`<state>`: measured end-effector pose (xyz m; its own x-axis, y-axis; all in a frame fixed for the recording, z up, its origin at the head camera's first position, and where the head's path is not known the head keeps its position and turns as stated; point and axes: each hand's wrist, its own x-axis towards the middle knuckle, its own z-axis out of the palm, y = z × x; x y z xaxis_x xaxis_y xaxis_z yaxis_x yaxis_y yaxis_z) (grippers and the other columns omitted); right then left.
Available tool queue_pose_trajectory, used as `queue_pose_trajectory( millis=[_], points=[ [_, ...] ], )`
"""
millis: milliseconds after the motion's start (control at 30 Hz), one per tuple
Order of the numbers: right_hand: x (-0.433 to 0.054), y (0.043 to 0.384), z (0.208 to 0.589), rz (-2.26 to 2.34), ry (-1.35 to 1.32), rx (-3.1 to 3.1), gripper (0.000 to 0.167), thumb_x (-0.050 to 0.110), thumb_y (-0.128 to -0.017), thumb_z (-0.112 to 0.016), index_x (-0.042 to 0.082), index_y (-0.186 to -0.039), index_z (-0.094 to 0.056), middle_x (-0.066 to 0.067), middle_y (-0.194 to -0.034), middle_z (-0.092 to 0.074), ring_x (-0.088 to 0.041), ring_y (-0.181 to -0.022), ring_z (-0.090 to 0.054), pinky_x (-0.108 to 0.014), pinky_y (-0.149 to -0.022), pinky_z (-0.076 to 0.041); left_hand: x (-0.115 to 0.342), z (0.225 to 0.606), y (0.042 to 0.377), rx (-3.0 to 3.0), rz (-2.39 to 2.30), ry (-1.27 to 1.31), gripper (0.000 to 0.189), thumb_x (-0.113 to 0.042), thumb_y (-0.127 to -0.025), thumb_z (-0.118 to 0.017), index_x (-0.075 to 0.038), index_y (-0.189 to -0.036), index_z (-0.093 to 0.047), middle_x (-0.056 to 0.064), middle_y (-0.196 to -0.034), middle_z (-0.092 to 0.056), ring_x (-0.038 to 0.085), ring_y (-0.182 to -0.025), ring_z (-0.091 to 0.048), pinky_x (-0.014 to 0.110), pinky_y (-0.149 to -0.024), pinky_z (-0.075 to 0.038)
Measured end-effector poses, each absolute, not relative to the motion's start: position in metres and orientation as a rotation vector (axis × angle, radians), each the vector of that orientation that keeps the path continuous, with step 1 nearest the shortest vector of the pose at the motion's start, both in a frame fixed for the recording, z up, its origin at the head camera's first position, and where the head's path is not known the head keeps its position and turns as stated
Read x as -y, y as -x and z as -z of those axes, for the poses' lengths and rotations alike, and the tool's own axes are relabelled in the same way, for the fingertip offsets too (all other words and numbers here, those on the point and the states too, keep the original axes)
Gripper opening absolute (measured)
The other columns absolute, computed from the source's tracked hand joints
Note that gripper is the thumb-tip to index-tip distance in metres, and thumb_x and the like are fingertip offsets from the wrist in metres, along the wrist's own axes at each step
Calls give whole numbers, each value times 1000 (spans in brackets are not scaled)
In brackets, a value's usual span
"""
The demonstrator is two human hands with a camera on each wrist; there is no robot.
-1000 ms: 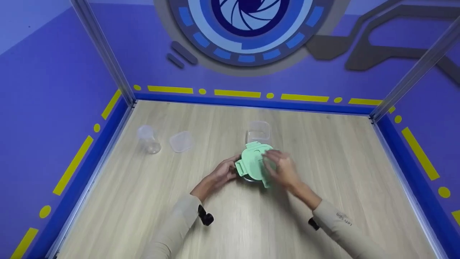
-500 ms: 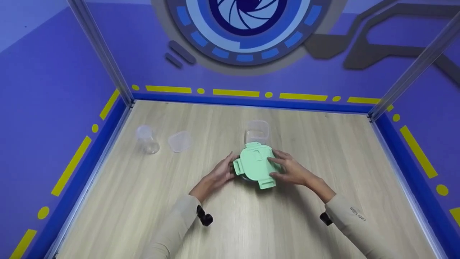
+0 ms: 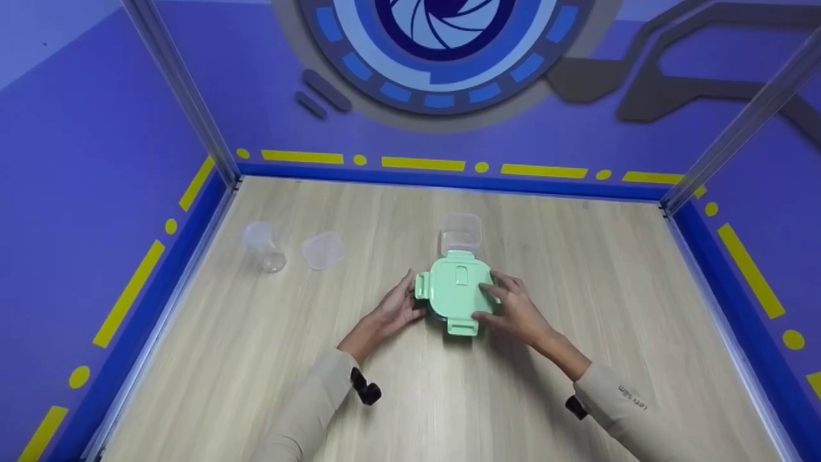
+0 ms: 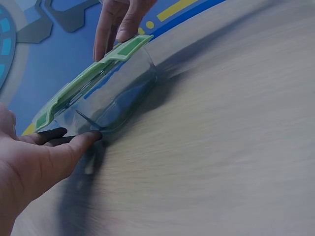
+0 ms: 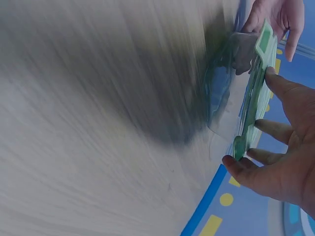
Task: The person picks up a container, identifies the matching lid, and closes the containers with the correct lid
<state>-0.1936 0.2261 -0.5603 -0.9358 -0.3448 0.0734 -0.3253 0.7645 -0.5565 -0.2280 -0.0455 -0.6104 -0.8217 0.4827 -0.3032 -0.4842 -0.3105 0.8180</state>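
Observation:
A clear food container (image 4: 123,96) stands on the table under a light green lid (image 3: 454,292) with side flaps, which hang outward. My left hand (image 3: 392,311) holds the container's left side, thumb and fingers against its wall below a flap in the left wrist view. On the lid's right part rest the fingertips of my right hand (image 3: 516,311); the thumb lies near the front corner. In the right wrist view, this hand (image 5: 288,147) spans the lid's edge with bent fingers, one reaching past a flap (image 5: 238,147). Whether the lid sits fully down cannot be told.
Just behind the lidded container is a clear square tub (image 3: 462,231). Toward the left lie a clear flat lid (image 3: 323,250) and a clear cup-like vessel (image 3: 264,247). Blue panels (image 3: 410,128) wall in the wooden table (image 3: 410,398) at the back and both sides.
The green lid has turned clockwise, its front flap shifting left and coming square to me. My right hand has gone from a blurred reach to resting on the lid. My left hand has stayed put.

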Motion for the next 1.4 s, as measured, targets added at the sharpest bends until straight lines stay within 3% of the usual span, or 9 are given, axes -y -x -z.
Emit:
queue_pose_trajectory(
  millis=[233, 433, 533, 733, 967, 1067, 1267, 1400],
  points=[
    [-225, 194, 560, 843, 608, -2963, 61, 33, -85, -83, 2, -134, -64, -29, -153, -45, -48, -141, -41, -65, -111, -40, 45, 610, 228, -1341, -2154, 35, 61, -43, -113, -24, -3, -158, -31, 17, -165, -33, 30, -155, -28, 52, -124, -30],
    [-220, 210, 557, 722, 1042, -2907, 70, 20, -88, -80, 5, -149, -50, -29, -159, -37, -53, -148, -32, -72, -115, -29, 45, 609, 228, -1362, -2131, 38, 53, -33, -112, -32, -2, -155, -38, 17, -160, -40, 27, -148, -40, 49, -122, -35],
    [-213, 221, 560, 698, 1188, -2838, 67, 25, -95, -72, 8, -154, -44, -25, -163, -33, -50, -152, -26, -69, -119, -25, 46, 609, 228, -1358, -2134, 41, 52, -29, -112, -33, -1, -155, -38, 17, -161, -39, 26, -147, -41, 48, -122, -35],
    [-204, 229, 579, 554, 1209, -2837, 54, 35, -106, -54, 18, -156, -43, -17, -166, -30, -40, -156, -24, -63, -124, -21, 47, 608, 228, -1349, -2126, 21, 52, -30, -112, -34, -2, -157, -36, 14, -164, -36, 27, -152, -35, 49, -122, -35],
    [-199, 227, 587, 482, 1228, -2935, 52, 37, -105, -52, 23, -154, -46, -14, -165, -36, -39, -153, -31, -63, -122, -26, 47, 607, 228, -1325, -2132, 17, 54, -29, -112, -35, 0, -157, -32, 17, -164, -34, 29, -153, -33, 49, -123, -34],
    [-198, 225, 582, 479, 1221, -2883, 64, 49, -100, -58, 21, -156, -43, -17, -166, -32, -41, -154, -28, -65, -122, -24, 48, 608, 227, -1322, -2139, 34, 53, -27, -112, -35, 2, -157, -32, 18, -164, -34, 29, -152, -33, 49, -123, -34],
    [-197, 219, 570, 258, 1214, -2784, 120, 74, -73, -75, 13, -163, -25, -25, -169, -14, -47, -157, -13, -67, -123, -17, 48, 606, 226, -1319, -2137, 25, 52, -26, -112, -36, 1, -156, -34, 16, -163, -36, 27, -150, -37, 48, -123, -35],
    [-199, 216, 569, 209, 1236, -2784, 123, 68, -72, -81, 9, -162, -24, -29, -168, -13, -50, -156, -13, -70, -122, -18, 45, 606, 227, -1312, -2129, 17, 52, -26, -112, -37, 0, -156, -35, 15, -163, -37, 25, -149, -38, 47, -122, -35]
  ],
)
